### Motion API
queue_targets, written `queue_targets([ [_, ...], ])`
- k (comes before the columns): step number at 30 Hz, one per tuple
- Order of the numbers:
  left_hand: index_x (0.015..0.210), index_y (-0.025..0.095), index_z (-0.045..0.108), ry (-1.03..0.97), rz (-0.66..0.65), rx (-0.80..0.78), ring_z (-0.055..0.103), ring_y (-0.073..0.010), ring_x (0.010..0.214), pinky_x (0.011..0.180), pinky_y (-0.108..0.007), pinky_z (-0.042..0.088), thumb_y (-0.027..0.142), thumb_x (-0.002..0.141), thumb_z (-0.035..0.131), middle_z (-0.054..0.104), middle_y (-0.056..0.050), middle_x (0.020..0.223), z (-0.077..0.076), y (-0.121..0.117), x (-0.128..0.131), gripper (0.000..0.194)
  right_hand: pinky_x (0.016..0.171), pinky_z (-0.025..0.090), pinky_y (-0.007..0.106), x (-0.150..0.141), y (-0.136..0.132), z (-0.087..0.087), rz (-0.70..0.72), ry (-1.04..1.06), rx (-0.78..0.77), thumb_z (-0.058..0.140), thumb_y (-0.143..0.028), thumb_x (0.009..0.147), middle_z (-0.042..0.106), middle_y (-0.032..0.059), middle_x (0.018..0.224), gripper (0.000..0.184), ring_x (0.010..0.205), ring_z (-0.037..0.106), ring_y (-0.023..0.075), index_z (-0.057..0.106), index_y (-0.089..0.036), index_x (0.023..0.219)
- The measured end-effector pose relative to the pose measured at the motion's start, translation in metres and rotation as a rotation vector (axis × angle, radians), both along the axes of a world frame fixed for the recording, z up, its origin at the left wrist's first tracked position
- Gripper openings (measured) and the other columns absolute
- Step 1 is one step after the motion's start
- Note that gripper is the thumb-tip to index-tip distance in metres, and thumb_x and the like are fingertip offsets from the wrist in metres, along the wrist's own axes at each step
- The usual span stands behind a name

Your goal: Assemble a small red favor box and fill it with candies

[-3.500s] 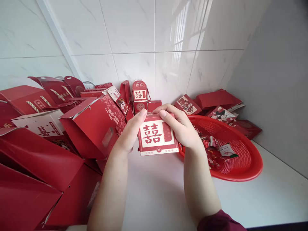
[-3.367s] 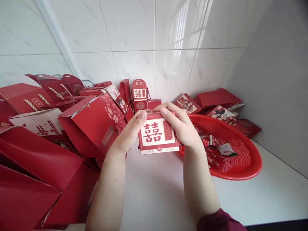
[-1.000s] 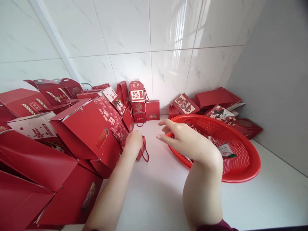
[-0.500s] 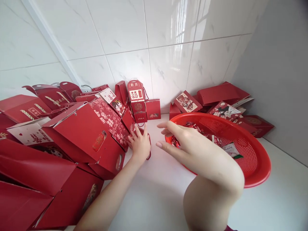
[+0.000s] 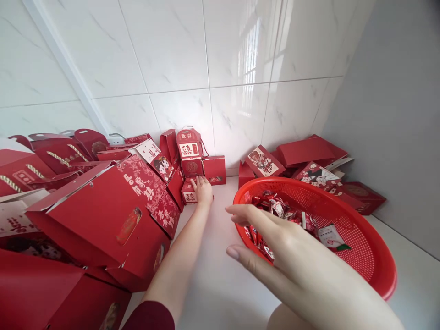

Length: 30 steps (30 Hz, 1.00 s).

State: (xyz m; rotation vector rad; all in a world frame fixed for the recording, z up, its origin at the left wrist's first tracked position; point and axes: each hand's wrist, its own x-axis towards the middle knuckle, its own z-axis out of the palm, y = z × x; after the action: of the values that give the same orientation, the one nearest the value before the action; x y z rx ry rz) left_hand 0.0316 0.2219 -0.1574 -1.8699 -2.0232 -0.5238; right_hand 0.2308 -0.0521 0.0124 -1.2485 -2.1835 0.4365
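Observation:
My left hand (image 5: 204, 190) reaches to the back of the white surface, its fingers closed over the top and right side of a small red gift box (image 5: 189, 197) with a double-happiness label. Directly behind it, against the tiled wall, stands another such box (image 5: 189, 149) with a dark red cord on its right. My right hand (image 5: 275, 233) hovers empty before the left rim of a red plastic basket (image 5: 360, 229), thumb apart from the fingers. Inside the basket lie red wrapped sweets (image 5: 275, 204) and a white packet (image 5: 330, 236).
Large red gift boxes (image 5: 99, 211) are piled along the left side, some with rope handles. Further red boxes (image 5: 305, 151) lie behind the basket in the right corner. A flat red box (image 5: 215, 169) leans at the wall. A grey panel (image 5: 395, 114) bounds the right side.
My left hand has moved the small box back to the cord-handled box, and its label now shows. My right hand looks larger and nearer; the view has shifted.

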Motion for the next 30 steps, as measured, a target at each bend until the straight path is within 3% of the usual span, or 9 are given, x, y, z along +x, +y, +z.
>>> queue_targets([
  [8,0.14,-0.006,0.04,-0.024,0.034,-0.019,0.031,-0.0321,0.141,0.118,-0.055,0.005,0.005,0.089,0.026,0.041,-0.029,0.145,-0.002,0.006,0.003,0.054,0.074,0.054,0.039,-0.012,0.007,0.004,0.063,-0.017,-0.068,0.05,-0.043,0.094,0.067,0.0063,0.103,0.04,0.088,0.066,0.0261,0.049,-0.028,0.131],
  [13,0.14,-0.01,0.037,-0.039,-0.027,-0.09,0.035,-0.0373,0.139,0.115,-0.062,0.01,0.008,0.085,0.037,0.039,-0.034,0.143,0.017,-0.001,0.002,0.058,0.079,0.051,0.037,-0.013,-0.004,0.003,0.086,0.044,-0.039,0.051,-0.041,0.094,0.066,0.0067,0.109,0.039,0.096,0.065,0.0259,0.048,-0.027,0.131],
  [16,0.145,-0.005,0.032,-0.023,-0.162,-0.098,0.025,-0.0348,0.144,0.115,-0.063,0.001,0.011,0.087,0.035,0.033,-0.029,0.149,0.033,-0.02,0.009,0.06,0.079,0.05,0.037,-0.009,-0.01,0.005,-0.006,0.029,-0.015,0.048,-0.039,0.096,0.066,0.0086,0.108,0.039,0.098,0.064,0.026,0.048,-0.023,0.131],
  [19,0.149,0.008,0.031,0.017,-0.409,-0.099,0.014,-0.023,0.148,0.12,-0.049,-0.008,0.015,0.093,0.028,0.025,-0.012,0.158,0.035,-0.057,0.016,0.057,0.071,0.048,0.033,0.013,-0.011,0.004,-0.17,-0.029,-0.021,0.043,-0.039,0.097,0.067,0.0075,0.102,0.032,0.091,0.065,0.0242,0.052,-0.022,0.122],
  [22,0.145,0.017,0.041,0.019,-0.557,-0.158,0.026,-0.0203,0.145,0.122,-0.043,0.002,0.026,0.097,0.028,0.04,-0.007,0.152,0.015,-0.1,0.016,0.051,0.07,0.046,0.034,0.057,-0.009,-0.01,-0.411,-0.141,-0.062,0.041,-0.043,0.096,0.067,0.0064,0.099,0.032,0.089,0.064,0.0251,0.052,-0.022,0.117],
  [25,0.141,0.019,0.045,-0.01,-0.57,-0.273,0.047,-0.022,0.133,0.117,-0.041,0.025,0.036,0.097,0.032,0.052,-0.009,0.142,-0.019,-0.13,0.006,0.049,0.075,0.045,0.037,0.114,-0.006,-0.038,-0.613,-0.276,-0.136,0.04,-0.045,0.095,0.067,0.0081,0.094,0.034,0.09,0.063,0.0272,0.052,-0.02,0.114],
  [28,0.145,0.017,0.04,-0.021,-0.566,-0.373,0.031,-0.027,0.143,0.117,-0.048,0.023,0.045,0.096,0.033,0.036,-0.011,0.153,-0.047,-0.142,-0.003,0.056,0.08,0.044,0.039,0.173,-0.002,-0.069,-0.78,-0.409,-0.168,0.043,-0.043,0.093,0.064,0.0153,0.107,0.036,0.103,0.059,0.0313,0.053,-0.017,0.116],
  [30,0.148,0.016,0.034,-0.024,-0.56,-0.409,0.022,-0.0288,0.146,0.117,-0.051,0.017,0.048,0.096,0.032,0.027,-0.012,0.157,-0.056,-0.143,-0.005,0.061,0.082,0.043,0.041,0.208,0.008,-0.082,-0.897,-0.462,-0.187,0.043,-0.037,0.092,0.062,0.019,0.111,0.033,0.11,0.055,0.0347,0.057,-0.015,0.113],
])
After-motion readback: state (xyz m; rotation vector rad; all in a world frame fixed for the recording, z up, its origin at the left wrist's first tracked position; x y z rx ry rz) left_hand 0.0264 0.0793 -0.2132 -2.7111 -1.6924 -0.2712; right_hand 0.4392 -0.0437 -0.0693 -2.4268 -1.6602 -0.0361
